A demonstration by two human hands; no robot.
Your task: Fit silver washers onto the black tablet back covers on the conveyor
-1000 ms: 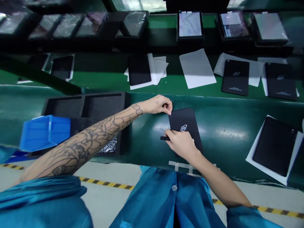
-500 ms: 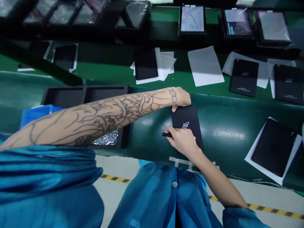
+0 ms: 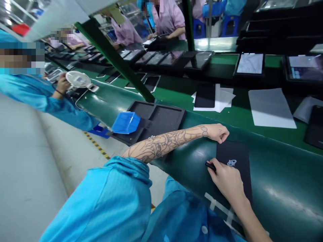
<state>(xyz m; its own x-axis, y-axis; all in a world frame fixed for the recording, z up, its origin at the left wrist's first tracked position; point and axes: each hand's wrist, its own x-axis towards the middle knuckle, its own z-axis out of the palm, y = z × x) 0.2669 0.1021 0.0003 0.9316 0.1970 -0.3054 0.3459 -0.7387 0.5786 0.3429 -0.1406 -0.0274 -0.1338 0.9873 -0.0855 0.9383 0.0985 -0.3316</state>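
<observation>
Head-worn view, close above the left hand (image 3: 219, 133) and right hand (image 3: 226, 182), facing forward and down across the tabletop (image 3: 275, 135). Apparently tilted sideways.

Passage noted over the curved green belt (image 3: 285, 191) right of the right hand's fingers (image 3: 213, 171); obstructions: matte black tablet (image 3: 233, 161) below the left hand's fingers (image 3: 224, 134), tattooed left forearm (image 3: 166, 143) behind them.
</observation>
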